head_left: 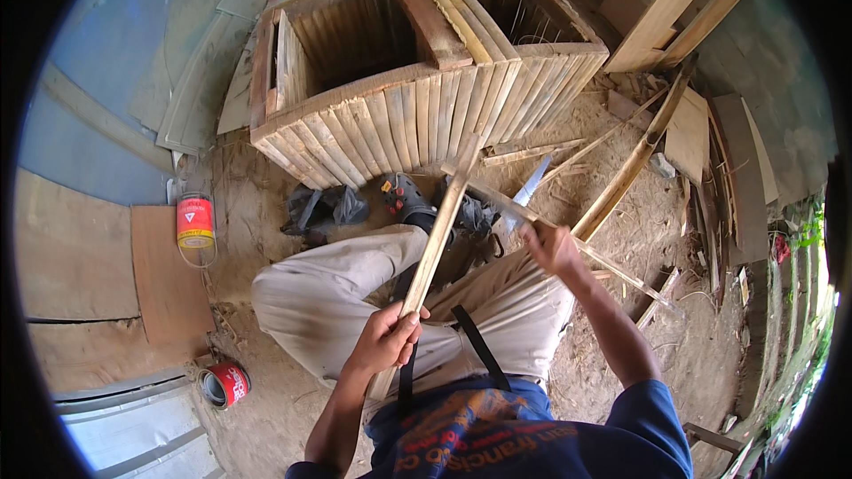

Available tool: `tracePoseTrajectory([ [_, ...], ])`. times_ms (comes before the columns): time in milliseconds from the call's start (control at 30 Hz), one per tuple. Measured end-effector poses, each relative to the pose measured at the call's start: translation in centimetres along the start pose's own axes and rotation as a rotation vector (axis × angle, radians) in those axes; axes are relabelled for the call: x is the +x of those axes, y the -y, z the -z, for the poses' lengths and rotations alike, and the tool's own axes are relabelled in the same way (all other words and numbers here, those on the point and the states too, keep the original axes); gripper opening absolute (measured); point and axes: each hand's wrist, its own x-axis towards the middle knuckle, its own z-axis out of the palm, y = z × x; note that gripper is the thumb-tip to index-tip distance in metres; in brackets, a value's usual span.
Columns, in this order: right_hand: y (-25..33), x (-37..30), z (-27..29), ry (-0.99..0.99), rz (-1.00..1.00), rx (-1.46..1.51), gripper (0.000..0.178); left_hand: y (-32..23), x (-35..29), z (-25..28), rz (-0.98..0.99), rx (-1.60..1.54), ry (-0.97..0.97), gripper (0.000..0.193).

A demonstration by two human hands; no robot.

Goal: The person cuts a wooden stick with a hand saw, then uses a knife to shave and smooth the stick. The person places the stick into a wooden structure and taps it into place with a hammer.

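Observation:
My left hand (390, 337) is closed around the lower part of a long wooden slat (439, 239), which slants up and away between my legs. My right hand (552, 248) grips a long, narrow, blade-like tool (493, 195) that reaches left to the slat's upper part. Its kind is hard to make out, and its handle is hidden in my fist. Just beyond that fist shows a pale blue saw-like blade (532, 179), pointing away. A thin wooden strip (621, 273) runs out to the right behind my right forearm.
A large slatted wooden box frame (408, 115) stands ahead. Boards lean at the right, with a long curved piece of wood (639, 160). Two red cans (195, 220) are on the left, one tipped over. Black plastic (324, 209) lies near my shoe.

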Motion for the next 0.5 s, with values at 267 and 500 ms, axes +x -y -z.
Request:
tracePoseTrajectory([
  [267, -0.6, -1.8, -1.9, 0.356, -0.611, 0.928, 0.058, 0.7, 0.2, 0.5, 0.044, -0.068, 0.060, 0.024],
  [500, -5.6, -3.6, -4.5, 0.137, -1.469, 1.173, 0.062, 0.0, -0.9, 0.4, 0.051, -0.147, 0.014, 0.051],
])
